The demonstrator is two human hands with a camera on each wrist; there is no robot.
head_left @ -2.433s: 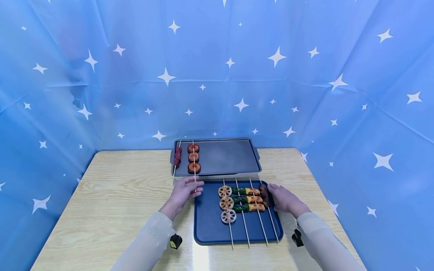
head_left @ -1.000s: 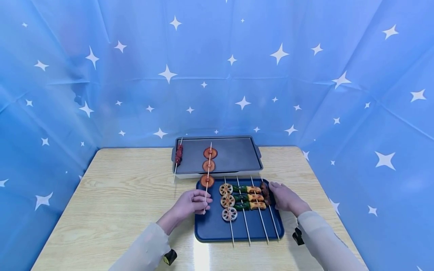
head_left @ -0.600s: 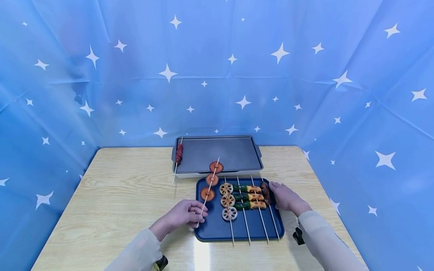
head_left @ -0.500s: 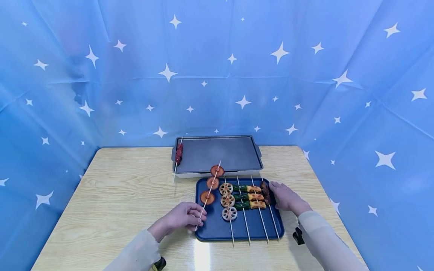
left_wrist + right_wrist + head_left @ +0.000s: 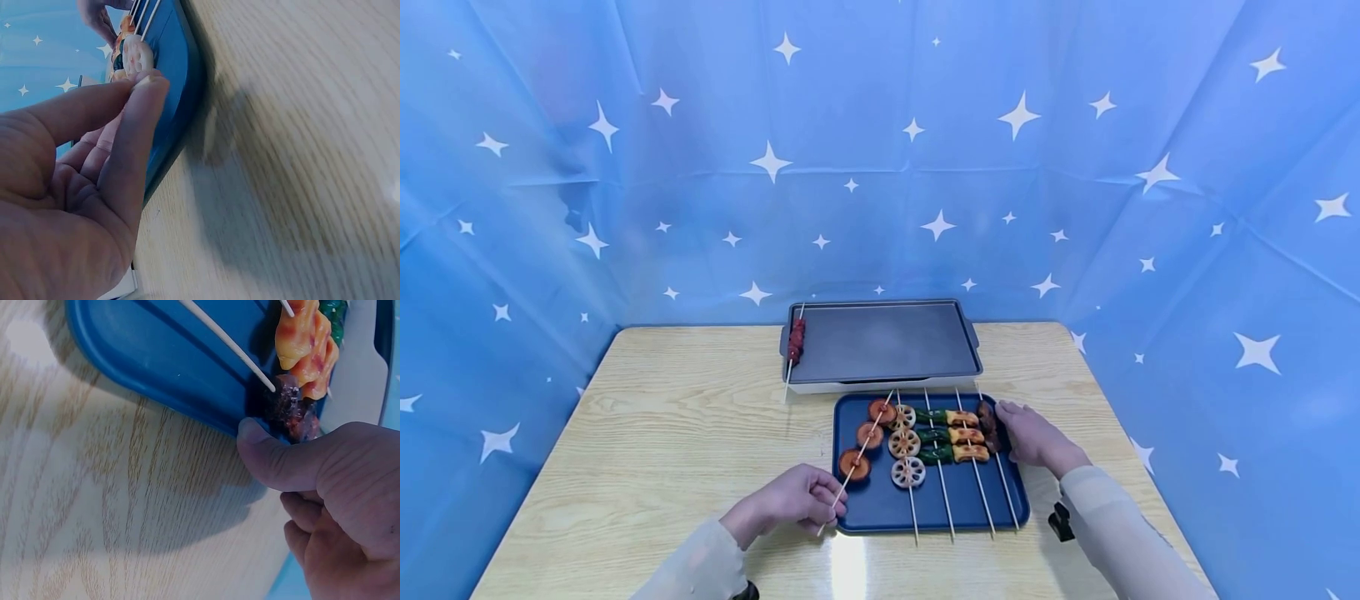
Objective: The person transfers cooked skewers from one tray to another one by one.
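Observation:
My left hand [image 5: 801,497] pinches the lower stick end of a skewer with round brown-orange slices [image 5: 870,435]. That skewer slants across the left part of the blue tray [image 5: 880,521], its upper slice overlapping the lotus root skewer [image 5: 907,472]. In the left wrist view, thumb and fingertip meet at the pinch. My right hand [image 5: 1033,437] rests against the tray's upper right edge, thumb [image 5: 269,453] on the rim, beside a dark meat skewer [image 5: 290,403]. Green pepper [image 5: 935,454] and yellow-orange [image 5: 968,437] skewers lie between.
Behind the tray stands a dark flat griddle [image 5: 887,342] with a pale base. A red meat skewer [image 5: 795,342] lies along its left side, stick jutting over the front edge. Wooden tabletop [image 5: 685,400] surrounds both, and a blue star-patterned curtain [image 5: 850,125] hangs behind.
My left hand has lifted the round-slice skewer off the griddle, drawn it toward me and brought it down over the tray's left side. The right hand has stayed at the tray edge.

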